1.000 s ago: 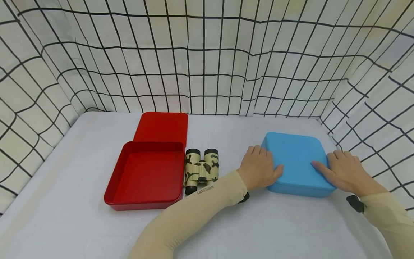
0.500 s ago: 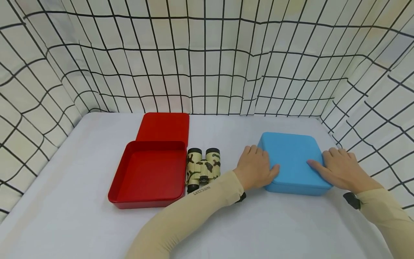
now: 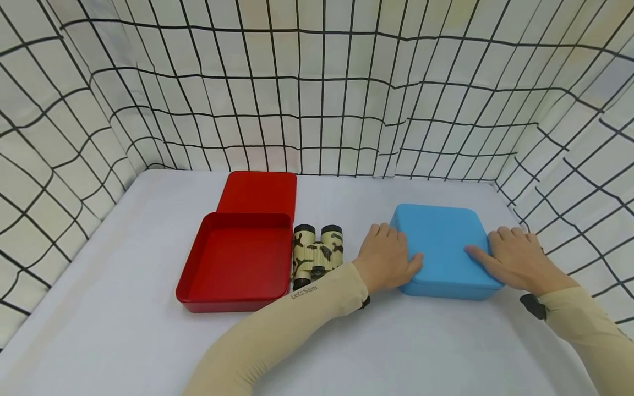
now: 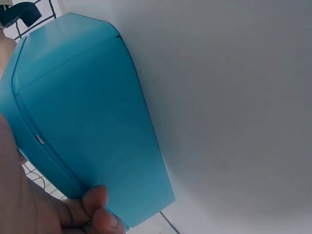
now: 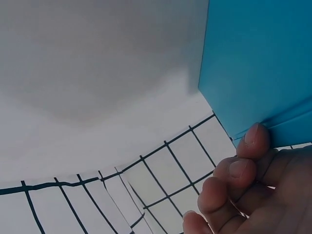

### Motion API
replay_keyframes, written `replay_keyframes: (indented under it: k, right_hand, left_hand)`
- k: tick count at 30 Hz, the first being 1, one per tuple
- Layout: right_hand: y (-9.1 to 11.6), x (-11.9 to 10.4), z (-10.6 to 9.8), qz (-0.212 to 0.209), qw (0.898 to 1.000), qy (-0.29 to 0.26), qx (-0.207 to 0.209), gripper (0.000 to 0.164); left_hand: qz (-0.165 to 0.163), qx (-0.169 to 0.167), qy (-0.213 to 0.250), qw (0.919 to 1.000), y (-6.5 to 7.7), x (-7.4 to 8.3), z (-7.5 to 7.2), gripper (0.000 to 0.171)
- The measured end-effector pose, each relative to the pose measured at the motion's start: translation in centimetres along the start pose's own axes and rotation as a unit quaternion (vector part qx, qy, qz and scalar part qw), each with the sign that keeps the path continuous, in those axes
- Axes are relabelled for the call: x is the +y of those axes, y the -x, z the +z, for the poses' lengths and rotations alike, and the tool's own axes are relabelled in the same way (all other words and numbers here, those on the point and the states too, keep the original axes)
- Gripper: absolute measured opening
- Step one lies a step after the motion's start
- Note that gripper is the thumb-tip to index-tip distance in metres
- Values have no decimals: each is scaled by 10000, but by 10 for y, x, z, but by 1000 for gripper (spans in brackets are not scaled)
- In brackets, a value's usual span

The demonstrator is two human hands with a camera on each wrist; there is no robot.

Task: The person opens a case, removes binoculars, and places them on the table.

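Observation:
A closed light blue box (image 3: 438, 236) with a rounded lid lies on the right part of the white table. My left hand (image 3: 386, 258) grips its left side, with the thumb near the lid's top edge. In the left wrist view, curled fingertips (image 4: 100, 207) touch the lid's rim. My right hand (image 3: 520, 261) holds the opposite side, its thumb resting on top of the lid. The right wrist view shows fingers (image 5: 256, 139) curled at the rim of the blue box (image 5: 263, 58). The fingers' far parts are hidden in the head view.
An open red box (image 3: 235, 264) stands left of centre, its red lid (image 3: 260, 191) behind it. Camouflage binoculars (image 3: 318, 250) lie against its right side, partly behind my left sleeve (image 3: 287, 319). White walls with black netting (image 3: 322, 99) enclose the table.
The blue box has slid a little to the left, with both my hands moving along on it. The whole view has also shifted slightly; the red box and binoculars have not been moved.

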State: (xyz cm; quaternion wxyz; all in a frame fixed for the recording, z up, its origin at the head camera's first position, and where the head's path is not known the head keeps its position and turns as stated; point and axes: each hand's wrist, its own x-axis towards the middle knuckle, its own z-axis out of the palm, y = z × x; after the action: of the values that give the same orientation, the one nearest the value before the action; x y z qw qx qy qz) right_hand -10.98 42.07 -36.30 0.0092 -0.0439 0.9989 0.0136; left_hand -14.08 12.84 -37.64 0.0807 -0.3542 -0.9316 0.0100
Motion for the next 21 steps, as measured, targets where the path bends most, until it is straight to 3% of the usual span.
replay_keyframes:
  k: [21]
  right_hand:
    - [-3, -22, 0, -73, 9999, -81, -15, 74]
  left_hand:
    - [-158, -19, 64, 9999, 20, -12, -3, 50]
